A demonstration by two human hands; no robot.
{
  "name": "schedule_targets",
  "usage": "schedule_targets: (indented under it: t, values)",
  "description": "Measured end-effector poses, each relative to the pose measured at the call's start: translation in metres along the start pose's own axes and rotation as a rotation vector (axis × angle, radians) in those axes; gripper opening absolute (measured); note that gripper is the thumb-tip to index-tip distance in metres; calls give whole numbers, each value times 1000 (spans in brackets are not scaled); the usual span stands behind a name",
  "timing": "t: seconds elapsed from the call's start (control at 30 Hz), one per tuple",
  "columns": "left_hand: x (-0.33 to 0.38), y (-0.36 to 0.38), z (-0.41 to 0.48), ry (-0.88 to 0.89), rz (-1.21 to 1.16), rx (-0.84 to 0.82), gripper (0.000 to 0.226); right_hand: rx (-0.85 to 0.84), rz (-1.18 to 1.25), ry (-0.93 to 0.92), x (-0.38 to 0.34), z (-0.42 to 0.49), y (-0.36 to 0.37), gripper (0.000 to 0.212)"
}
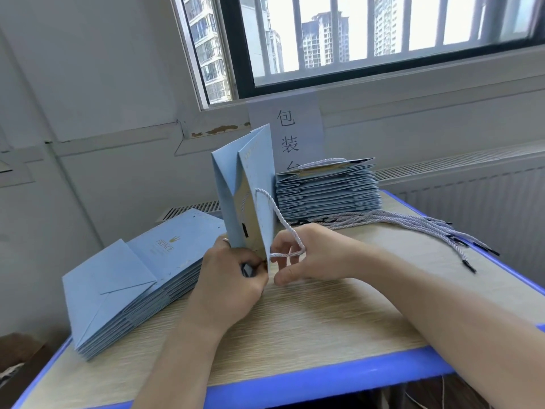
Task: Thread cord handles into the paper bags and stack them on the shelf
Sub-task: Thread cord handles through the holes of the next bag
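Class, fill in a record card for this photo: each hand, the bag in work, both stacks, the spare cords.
bag: held upright at the table's middle
left hand: grips the bag's lower edge
right hand: fingers hooked through the cord loop
near stack: flat bags at left, no cords seen
far stack: behind the bag, cord handle on top
loose cords: lying at the table's right

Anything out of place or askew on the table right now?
The loose cords sprawl across the table, some tips at or past its right edge. The left stack of bags is fanned askew.
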State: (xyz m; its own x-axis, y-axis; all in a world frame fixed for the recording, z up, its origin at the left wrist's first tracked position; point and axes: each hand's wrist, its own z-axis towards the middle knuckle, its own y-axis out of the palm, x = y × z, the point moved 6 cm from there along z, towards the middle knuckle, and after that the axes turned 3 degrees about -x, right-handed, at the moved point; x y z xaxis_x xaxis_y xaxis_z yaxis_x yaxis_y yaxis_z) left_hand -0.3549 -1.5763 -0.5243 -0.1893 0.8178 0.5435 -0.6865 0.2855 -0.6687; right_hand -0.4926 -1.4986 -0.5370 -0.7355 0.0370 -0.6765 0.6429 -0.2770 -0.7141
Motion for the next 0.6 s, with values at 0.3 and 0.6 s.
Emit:
schedule_targets:
  t: [0.3, 0.6]
  values:
    - [4, -6, -1, 2, -37, 38, 26, 32, 13, -29, -6, -1, -3, 24]
    - [11, -5, -2, 95, -29, 86, 27, 42, -17, -30, -3, -1, -3, 31]
